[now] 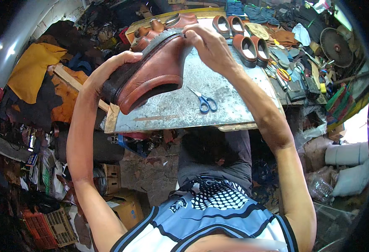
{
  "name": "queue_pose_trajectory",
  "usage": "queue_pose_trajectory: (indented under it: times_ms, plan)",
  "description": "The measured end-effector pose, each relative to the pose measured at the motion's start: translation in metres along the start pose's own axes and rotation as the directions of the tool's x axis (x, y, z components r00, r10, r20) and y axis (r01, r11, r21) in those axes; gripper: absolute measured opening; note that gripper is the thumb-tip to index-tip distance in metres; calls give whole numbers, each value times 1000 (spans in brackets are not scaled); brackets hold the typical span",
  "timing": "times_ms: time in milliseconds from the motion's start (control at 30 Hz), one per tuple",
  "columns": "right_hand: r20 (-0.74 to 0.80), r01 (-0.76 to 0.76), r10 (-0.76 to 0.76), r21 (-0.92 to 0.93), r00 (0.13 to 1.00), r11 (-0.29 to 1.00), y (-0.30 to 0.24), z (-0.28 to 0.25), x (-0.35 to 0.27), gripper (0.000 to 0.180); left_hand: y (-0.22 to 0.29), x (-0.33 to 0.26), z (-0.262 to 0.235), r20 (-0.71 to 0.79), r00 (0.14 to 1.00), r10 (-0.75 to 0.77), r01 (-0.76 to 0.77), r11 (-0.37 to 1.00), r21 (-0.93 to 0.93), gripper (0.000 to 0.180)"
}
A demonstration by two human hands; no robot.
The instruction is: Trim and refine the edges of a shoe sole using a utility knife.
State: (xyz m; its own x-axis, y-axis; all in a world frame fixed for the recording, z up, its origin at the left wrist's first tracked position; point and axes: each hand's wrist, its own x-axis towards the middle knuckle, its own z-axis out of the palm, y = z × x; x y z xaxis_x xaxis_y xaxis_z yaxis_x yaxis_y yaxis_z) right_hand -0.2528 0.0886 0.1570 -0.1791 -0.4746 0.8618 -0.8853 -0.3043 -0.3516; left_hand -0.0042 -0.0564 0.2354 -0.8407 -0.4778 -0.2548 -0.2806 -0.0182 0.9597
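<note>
Both hands grasping one brown leather shoe (157,69), held tilted above the worktable (172,115), sole turned up and to the left, opening facing down toward the wearer. Left hand (109,67) at the sole side near the heel: thumb laid along the sole, other fingers hidden behind the shoe, so their exact hold cannot be told. Right hand (211,48) closed over the toe end, fingers bent; fingertips partly out of sight, and whether they pinch the sole edge or the upper is unclear. Toothed edge of the sole visible between the hands; inside of the shoe too dark to read. Just below the grip, on the worn grey tabletop, scissors (208,105) with blue handles, blades slightly parted. Beyond the grip, more brown shoes (184,19), partly covered by the held one; their number hard to make out. Right of the right hand, two pairs of similar shoes (251,49) with pale insides, one pair behind the other. Farther right, hand tools (283,74) in a tangle, some with orange handles, and a dark round disc (336,47). Well left of the grip, a yellow leather piece (35,69) over darker hides, which blur together toward the black fisheye rim.
</note>
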Motion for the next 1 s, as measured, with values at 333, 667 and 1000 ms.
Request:
queue_pose_trajectory:
  times_ms: [333, 667, 1000]
  plan:
    - [8, -123, 124, -121, 992, 985, 22, 24, -29, 32, -17, -31, 74, 11, 990, 143, -137, 964, -230, 59]
    - [514, -632, 408, 404, 755, 662, 24, -62, -71, 76, -52, 54, 36, 509, 825, 246, -24, 915, -403, 65]
    - [63, -630, 814, 669, 577, 395, -2, 17, -174, 44, -78, 77, 106, 354, 870, 344, -101, 826, -554, 72]
